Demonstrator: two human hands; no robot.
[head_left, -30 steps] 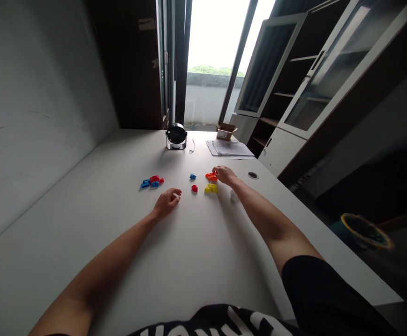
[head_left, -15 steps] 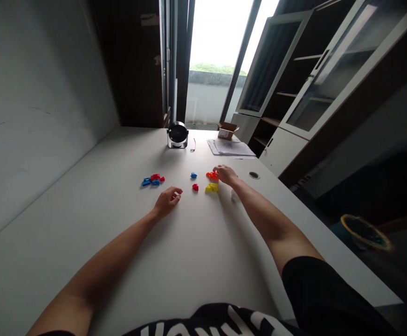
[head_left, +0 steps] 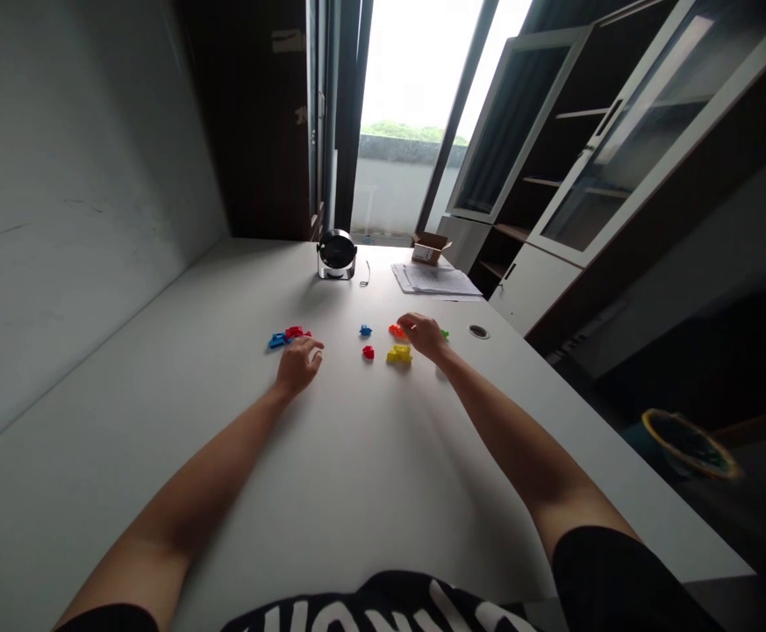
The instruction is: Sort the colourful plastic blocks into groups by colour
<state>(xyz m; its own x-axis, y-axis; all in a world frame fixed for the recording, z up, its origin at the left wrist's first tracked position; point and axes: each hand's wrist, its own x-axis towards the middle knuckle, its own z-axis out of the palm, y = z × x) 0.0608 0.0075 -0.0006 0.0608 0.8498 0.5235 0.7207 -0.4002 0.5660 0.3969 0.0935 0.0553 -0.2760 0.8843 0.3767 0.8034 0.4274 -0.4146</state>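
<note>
My left hand (head_left: 299, 364) is over the near side of a pile of blue toy pieces (head_left: 278, 340) and red toy pieces (head_left: 297, 332), partly covering them. Its thumb and fingers are apart, with nothing visible between them. My right hand (head_left: 423, 336) has its fingers curled down onto the small orange plastic toy pieces (head_left: 397, 331); the fingertips partly hide them. Nearer to me lie yellow toy pieces (head_left: 399, 354). Between the hands are a single blue toy piece (head_left: 365, 331), boat-like in outline, and a single red one (head_left: 368, 353). Behind my right wrist shows a bit of green toy (head_left: 445, 333).
On the white table (head_left: 349, 491) a round black device on a stand (head_left: 336, 254) is at the back, with a thin dark cord (head_left: 365, 275) beside it. Papers (head_left: 439, 279) and an open cardboard box (head_left: 430, 248) sit back right. A cable hole (head_left: 478, 332) is near the right edge.
My left hand has moved left to the blue and red pile. My right hand stays at the orange pieces, shifted very slightly, and more of the green toy shows behind it.
</note>
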